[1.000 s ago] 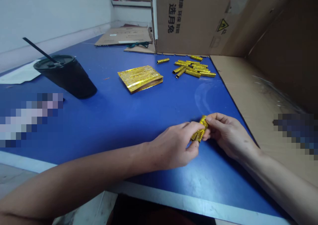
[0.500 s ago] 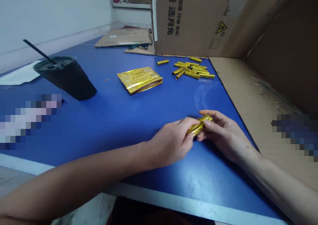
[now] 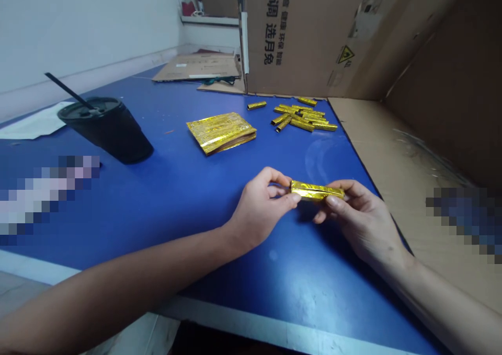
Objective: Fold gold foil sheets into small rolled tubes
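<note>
Between my two hands is a gold foil strip folded lengthwise (image 3: 314, 190), held just above the blue table. My left hand (image 3: 262, 203) pinches its left end between thumb and fingers. At the other end, my right hand (image 3: 358, 211) grips it with the thumb on the near side. A lengthwise seam shows along the strip. Beyond my hands lies a pile of similar folded gold strips (image 3: 301, 117), and one single folded strip (image 3: 257, 105) rests to its left. A flat stack of gold foil sheets (image 3: 221, 132) sits left of the pile.
A dark cup with a black straw (image 3: 110, 130) stands at the left, by a white sheet (image 3: 35, 122). Cardboard panels (image 3: 306, 41) rise at the back and right. Flat cardboard (image 3: 200, 66) lies at the far left corner of the blue table (image 3: 164, 198).
The folded gold strip has turned from slanted to nearly level. My left hand has shifted left and up to its end, uncovering more of it. The view has tilted slightly.
</note>
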`<state>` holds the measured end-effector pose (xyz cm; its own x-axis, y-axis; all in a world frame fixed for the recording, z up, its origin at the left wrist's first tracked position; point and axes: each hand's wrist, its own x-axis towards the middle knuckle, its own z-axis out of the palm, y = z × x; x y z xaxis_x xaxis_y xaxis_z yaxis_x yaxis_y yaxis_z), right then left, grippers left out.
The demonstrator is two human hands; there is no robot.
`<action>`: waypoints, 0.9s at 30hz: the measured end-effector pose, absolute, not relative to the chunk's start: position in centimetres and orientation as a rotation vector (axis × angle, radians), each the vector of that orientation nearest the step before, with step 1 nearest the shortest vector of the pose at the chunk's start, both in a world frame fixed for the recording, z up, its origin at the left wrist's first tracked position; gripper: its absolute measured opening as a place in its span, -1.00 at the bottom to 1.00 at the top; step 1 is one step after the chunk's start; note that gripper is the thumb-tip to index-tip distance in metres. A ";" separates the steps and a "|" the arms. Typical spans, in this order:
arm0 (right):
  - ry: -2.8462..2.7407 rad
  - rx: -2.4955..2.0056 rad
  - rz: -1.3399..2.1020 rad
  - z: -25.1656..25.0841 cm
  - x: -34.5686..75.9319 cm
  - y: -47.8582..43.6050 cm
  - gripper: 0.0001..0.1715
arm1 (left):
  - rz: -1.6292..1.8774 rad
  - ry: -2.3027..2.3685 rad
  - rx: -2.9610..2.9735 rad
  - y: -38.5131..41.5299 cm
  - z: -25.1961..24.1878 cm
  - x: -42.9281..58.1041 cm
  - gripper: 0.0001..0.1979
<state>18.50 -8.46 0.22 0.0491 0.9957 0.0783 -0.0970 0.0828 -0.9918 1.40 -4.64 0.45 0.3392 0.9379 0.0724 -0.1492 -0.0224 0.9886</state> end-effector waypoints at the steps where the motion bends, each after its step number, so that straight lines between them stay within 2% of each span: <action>1: -1.146 -1.102 1.147 0.3 18.4 -8.5 -0.78 | 1.030 0.830 1.242 -4.5 0.6 1.4 -0.81; 7: -1.248 -1.173 1.116 0.5 18.0 -8.9 -0.81 | 0.896 0.924 1.122 -4.3 1.4 1.5 -0.80; 11: -1.343 -1.216 1.094 0.4 18.0 -9.0 -0.83 | 0.896 0.938 1.107 -4.4 1.8 1.6 -0.87; 20: -1.683 -1.316 0.927 0.8 18.0 -9.4 -0.69 | 0.884 0.960 1.289 -4.4 1.6 1.5 -0.95; 27: -1.800 -1.391 0.599 0.3 17.8 -9.8 -0.71 | 0.752 0.965 1.314 -4.6 1.3 1.7 -0.97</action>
